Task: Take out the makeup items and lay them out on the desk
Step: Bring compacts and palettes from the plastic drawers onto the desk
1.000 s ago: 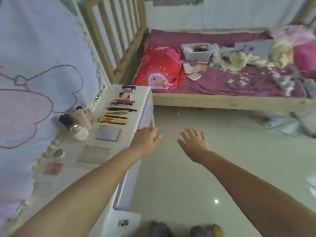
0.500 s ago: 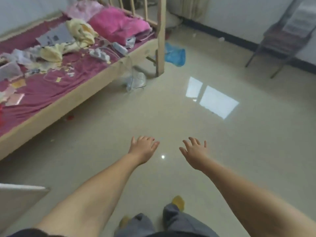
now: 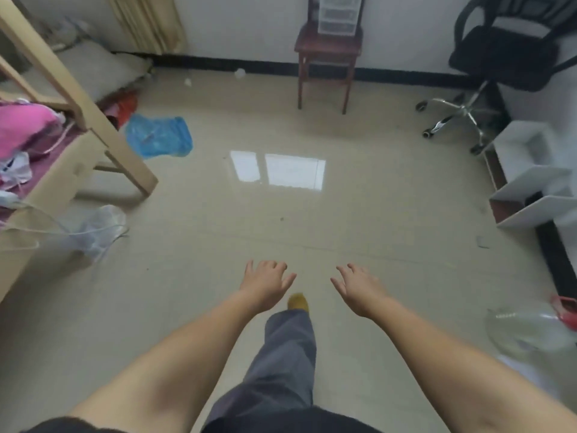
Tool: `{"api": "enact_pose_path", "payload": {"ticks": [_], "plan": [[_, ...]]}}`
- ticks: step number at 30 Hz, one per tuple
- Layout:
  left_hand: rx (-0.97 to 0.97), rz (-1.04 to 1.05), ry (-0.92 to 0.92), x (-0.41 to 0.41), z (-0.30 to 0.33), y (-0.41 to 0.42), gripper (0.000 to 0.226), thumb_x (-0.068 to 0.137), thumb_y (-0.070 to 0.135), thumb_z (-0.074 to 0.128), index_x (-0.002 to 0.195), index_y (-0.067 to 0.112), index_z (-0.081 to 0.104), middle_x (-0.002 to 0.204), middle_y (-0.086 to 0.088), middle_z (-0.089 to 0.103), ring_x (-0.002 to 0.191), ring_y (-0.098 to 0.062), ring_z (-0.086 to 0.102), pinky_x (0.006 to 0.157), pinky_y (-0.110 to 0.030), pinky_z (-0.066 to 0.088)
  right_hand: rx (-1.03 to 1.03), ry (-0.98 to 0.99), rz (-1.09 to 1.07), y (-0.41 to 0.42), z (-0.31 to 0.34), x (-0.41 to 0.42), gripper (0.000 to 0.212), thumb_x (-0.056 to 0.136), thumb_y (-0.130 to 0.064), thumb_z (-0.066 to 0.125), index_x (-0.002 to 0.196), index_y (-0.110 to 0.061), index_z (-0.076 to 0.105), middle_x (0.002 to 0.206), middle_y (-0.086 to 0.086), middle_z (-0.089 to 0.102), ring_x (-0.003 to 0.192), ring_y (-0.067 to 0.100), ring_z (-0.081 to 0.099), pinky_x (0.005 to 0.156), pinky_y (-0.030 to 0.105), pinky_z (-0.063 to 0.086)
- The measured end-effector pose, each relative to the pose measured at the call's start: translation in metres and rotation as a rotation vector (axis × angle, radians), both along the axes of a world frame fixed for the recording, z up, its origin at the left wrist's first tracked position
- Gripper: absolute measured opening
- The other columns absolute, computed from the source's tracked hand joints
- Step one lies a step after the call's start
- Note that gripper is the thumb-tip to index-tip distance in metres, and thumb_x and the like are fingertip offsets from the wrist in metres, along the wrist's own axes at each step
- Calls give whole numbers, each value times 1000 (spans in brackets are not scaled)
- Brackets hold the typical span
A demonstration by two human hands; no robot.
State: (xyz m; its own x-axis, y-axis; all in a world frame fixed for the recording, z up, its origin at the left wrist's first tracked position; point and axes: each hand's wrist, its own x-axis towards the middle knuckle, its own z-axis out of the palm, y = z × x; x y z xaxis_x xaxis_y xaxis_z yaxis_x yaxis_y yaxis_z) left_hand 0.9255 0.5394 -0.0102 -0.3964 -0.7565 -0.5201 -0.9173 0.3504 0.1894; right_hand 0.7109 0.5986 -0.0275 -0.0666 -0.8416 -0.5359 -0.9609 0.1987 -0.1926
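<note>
The shiny floor (image 3: pixel 281 214) is lying under both hands. The left hand (image 3: pixel 265 284) and right hand (image 3: pixel 359 287) are hanging spread, holding nothing. The makeup items are not showing here.

Blue bag (image 3: pixel 159 137) lies by wooden bed frame (image 3: pixel 78 142); office chair (image 3: pixel 502 54) opposite.

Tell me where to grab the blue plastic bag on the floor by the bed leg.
Pinch the blue bag from above at its crumpled upper-left corner: it lies flat and limp, so only a raised fold offers purchase. Both the left hand and right hand are empty.
</note>
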Motion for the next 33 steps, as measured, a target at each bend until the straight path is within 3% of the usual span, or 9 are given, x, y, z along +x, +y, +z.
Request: {"api": "enact_pose_path", "payload": {"ticks": [6,15,25,33], "plan": [[-4,-92,29,-81,17,-167,50,99,49,24,133,17,42,137,-7,48,128,-26,40,104,-42,30,-40,-14,-101,-152,22,-78,50,99,-47,25,139,-19,35,143,8,39,131,27,36,102,42,38],[-60,-199,32,-202,33,-377,52,98,50,22,135,18,41,136,-5,49,125,-25,44,106,-43,30,-34,1,-202,-340,41,-200,48,100,-45,25,138,-17,36,140,8,40,129,28,37,98,42,40],[-61,-1,100,-319,31,-621,49,98,49,26,132,18,43,133,-5,51,123,-25,45,100,-38,31,-31,11,-85,-607,46,-334,49,100,-47,26,138,-18,36,140,9,39,130,28,36,101,41,38],[-97,69,94,-349,20,-815,49,98,50,27,131,18,44,131,-5,52,122,-25,45,100,-39,32,-46,9,9,-820,39,-367,48,100,-46,25,138,-19,34,141,9,37,128,29,37,97,41,39]]}}
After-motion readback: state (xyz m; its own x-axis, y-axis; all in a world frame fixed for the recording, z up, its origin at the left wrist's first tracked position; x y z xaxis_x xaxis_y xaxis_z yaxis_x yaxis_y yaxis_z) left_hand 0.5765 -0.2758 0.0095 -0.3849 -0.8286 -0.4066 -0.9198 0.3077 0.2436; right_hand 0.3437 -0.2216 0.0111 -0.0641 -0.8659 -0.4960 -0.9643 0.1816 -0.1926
